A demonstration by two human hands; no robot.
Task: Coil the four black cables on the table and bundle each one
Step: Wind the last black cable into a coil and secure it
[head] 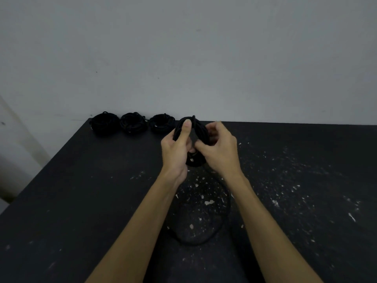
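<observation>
Both hands hold one black cable coil [201, 129] upright above the black table [81, 180]. My left hand [176, 149] grips its left side, thumb pressed up along the loops. My right hand [219, 149] pinches the coil's lower right part. A loose tail of the same cable [225, 207] drops from the coil and lies in a wide loop on the table between my forearms. Three coiled black cables sit in a row at the table's far edge: the left bundle [105, 123], the middle bundle [133, 123], the right bundle [162, 123].
The table is dark and flecked with white paint chips, mostly on the right half. A grey wall [183, 58] rises right behind the far edge. The table's left edge runs diagonally, with pale floor beyond it.
</observation>
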